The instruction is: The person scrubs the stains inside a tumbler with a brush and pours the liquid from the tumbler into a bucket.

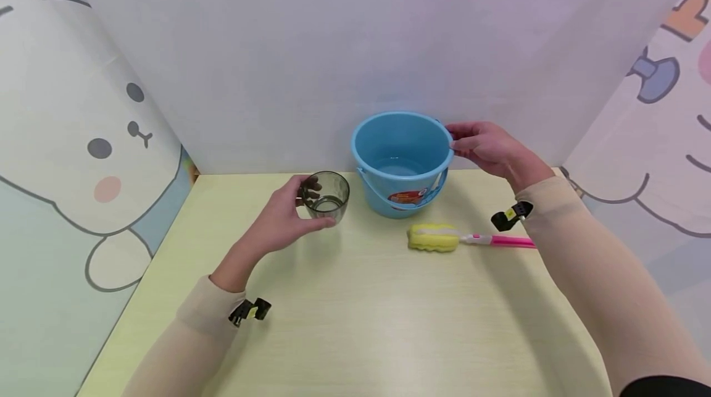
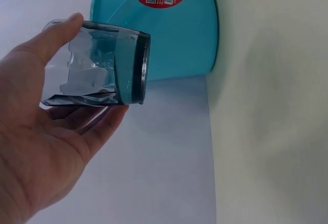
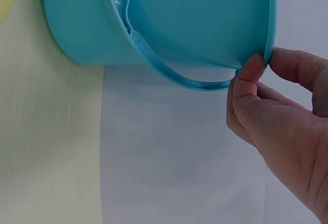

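Left grip (image 1: 278, 219): curled around the left side of the glass, pinching it between the thumb on the near side and the fingers on the far side.
Glass (image 1: 328, 190): within the left grip, held off the bench, roughly upright with its base toward the surface; grey, see-through, just left of the bucket.
Right grip (image 1: 489, 147): thumb and fingers pinching the bucket's rim at its right side, beside the end of the bail (image 1: 407, 207).
Bucket (image 1: 400, 137): blue, standing upright on the bench near the wall (image 1: 311, 63), between the two grips; bail lowered against its front, a red label (image 1: 407, 197) showing behind it.
Brush (image 1: 472, 239): lying on the bench in front of the bucket, apart from both grips; yellow head to the left, pink handle running right, its end hidden by the right sleeve (image 1: 589, 261).
Bench (image 1: 355, 323): pale yellow, with soft shadows below both arms.
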`<move>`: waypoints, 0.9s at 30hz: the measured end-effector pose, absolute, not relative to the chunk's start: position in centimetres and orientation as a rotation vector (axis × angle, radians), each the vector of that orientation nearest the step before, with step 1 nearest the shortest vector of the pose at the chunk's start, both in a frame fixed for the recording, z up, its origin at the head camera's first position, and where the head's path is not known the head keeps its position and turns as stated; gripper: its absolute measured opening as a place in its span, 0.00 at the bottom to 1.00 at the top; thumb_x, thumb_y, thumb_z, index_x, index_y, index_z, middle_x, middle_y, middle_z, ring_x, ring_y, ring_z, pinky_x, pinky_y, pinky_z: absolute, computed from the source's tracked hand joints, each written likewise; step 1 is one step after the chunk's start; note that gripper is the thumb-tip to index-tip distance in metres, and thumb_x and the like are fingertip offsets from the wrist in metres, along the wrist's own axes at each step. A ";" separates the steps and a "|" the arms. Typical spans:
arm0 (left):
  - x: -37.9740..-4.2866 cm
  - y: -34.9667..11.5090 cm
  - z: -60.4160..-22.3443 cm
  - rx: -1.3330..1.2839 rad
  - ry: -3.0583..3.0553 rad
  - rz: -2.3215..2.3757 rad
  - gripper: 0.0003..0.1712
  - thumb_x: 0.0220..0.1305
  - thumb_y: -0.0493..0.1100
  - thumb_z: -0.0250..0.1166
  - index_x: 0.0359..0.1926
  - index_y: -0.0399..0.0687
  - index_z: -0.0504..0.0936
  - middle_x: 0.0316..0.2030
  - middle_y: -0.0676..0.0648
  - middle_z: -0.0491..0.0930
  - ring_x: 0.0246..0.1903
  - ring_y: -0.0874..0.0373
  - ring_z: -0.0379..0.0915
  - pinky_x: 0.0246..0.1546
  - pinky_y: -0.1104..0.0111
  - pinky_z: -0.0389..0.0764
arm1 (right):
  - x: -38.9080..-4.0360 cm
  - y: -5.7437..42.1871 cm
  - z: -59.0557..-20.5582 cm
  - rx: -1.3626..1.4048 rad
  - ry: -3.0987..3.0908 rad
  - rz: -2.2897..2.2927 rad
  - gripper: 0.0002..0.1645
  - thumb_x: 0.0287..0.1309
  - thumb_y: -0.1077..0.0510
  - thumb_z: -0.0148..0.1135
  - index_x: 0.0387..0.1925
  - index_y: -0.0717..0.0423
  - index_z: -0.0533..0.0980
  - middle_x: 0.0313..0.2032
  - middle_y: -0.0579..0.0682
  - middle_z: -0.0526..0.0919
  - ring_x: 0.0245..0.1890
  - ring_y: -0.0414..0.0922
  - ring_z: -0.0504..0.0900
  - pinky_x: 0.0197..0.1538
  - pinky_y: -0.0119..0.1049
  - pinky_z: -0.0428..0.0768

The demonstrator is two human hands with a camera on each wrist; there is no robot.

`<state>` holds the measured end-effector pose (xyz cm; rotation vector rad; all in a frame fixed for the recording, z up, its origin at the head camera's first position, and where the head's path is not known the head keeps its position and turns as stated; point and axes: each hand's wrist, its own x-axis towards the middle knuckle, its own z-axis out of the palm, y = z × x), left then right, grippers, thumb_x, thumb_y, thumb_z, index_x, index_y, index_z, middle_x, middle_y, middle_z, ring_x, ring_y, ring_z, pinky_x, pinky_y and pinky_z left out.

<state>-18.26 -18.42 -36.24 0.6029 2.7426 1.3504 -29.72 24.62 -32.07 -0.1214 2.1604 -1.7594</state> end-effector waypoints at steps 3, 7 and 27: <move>-18.9 -18.8 -35.6 0.592 2.762 1.337 0.53 0.56 0.53 0.85 0.74 0.39 0.65 0.64 0.41 0.77 0.61 0.45 0.76 0.63 0.48 0.79 | -29.7 24.6 -32.0 -0.123 2.165 -1.757 0.33 0.80 0.67 0.53 0.81 0.62 0.60 0.75 0.63 0.66 0.71 0.63 0.67 0.56 0.30 0.84; -19.7 -19.2 -34.7 0.574 2.784 1.321 0.55 0.55 0.53 0.85 0.74 0.37 0.64 0.64 0.40 0.76 0.61 0.44 0.76 0.63 0.48 0.79 | -29.7 24.6 -32.0 -0.121 2.166 -1.759 0.33 0.80 0.67 0.52 0.81 0.62 0.60 0.75 0.62 0.66 0.70 0.63 0.68 0.56 0.30 0.84; -24.5 -19.9 -31.1 0.554 2.923 1.159 0.55 0.58 0.54 0.82 0.76 0.36 0.62 0.65 0.38 0.73 0.60 0.42 0.72 0.60 0.48 0.79 | -29.5 24.0 -31.9 -0.125 2.186 -1.758 0.33 0.80 0.67 0.54 0.80 0.63 0.61 0.73 0.63 0.67 0.68 0.61 0.70 0.55 0.30 0.84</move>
